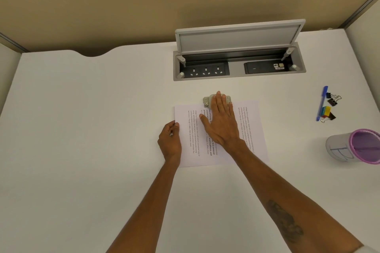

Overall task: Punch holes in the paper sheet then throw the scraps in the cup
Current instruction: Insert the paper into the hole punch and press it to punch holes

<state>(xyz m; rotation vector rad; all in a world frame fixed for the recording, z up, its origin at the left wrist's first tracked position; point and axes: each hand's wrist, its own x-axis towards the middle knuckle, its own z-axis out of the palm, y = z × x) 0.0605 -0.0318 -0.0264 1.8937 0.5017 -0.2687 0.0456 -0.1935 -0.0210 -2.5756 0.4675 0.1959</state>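
Observation:
A printed paper sheet (253, 127) lies flat on the white desk, its far edge slid into a grey metal hole punch (207, 101). My right hand (221, 123) rests flat on the punch and the sheet, fingers extended over the punch's lever. My left hand (169, 141) pinches the sheet's left edge between thumb and fingers. A purple mesh cup (357, 146) with a white paper label stands at the far right, apart from both hands. No scraps are visible.
An open cable box (238, 63) with sockets and a raised lid sits behind the punch. A blue pen (321, 102), binder clips (334, 98) and coloured sticky tabs (327, 111) lie at the right. Beige partitions enclose the desk.

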